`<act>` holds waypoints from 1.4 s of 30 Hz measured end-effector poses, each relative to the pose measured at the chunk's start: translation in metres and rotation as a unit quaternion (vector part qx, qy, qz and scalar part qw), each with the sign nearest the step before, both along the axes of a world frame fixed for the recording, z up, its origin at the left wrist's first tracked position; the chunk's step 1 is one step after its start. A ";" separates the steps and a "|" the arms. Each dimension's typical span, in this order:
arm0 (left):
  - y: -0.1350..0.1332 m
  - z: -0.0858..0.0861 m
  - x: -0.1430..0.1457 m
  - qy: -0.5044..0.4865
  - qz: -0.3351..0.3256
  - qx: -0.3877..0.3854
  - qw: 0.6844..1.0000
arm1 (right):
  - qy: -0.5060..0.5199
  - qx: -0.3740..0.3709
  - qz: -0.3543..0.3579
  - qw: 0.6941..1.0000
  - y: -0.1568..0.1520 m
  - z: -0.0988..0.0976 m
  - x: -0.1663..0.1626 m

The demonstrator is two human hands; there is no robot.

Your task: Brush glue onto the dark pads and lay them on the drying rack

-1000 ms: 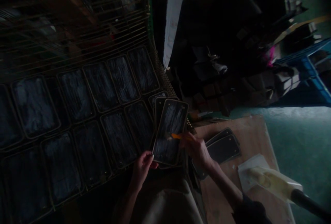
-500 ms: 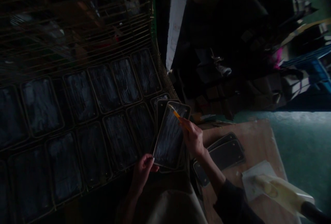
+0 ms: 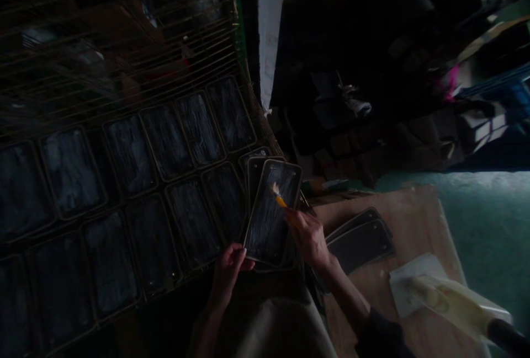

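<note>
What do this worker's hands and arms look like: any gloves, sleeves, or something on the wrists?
Both hands are bare, with no gloves: the left hand and the right hand. The left forearm is uncovered as far as the picture shows. The right arm wears a dark sleeve that ends partway up the forearm. In this dim light no ring, watch or bracelet can be made out.

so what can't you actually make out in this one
All in the head view:
- Under the panel lie more pieces, but it hides how many.
- The right hand covers most of the brush handle, so its grip is unclear.
- How the left hand clamps the panel's corner is lost in the dark.
- The upper rack is too dark to tell its contents.
- The tool in the tray is cut off by the frame's edge.
</note>
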State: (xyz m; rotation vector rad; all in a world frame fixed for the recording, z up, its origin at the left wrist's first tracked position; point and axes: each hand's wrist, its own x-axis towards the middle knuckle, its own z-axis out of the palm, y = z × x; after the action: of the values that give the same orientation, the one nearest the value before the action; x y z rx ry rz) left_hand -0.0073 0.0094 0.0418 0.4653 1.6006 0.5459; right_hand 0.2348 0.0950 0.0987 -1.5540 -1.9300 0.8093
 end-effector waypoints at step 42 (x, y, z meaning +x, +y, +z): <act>0.008 0.007 -0.008 -0.110 -0.003 -0.013 0.994 | 0.003 -0.003 -0.235 0.972 -0.015 0.004 0.003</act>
State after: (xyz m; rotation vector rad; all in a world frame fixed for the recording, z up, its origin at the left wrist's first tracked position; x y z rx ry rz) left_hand -0.0149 0.0178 0.0492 0.3767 1.3933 0.5507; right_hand 0.2379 0.0801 0.1030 -1.9022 -1.4603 0.6090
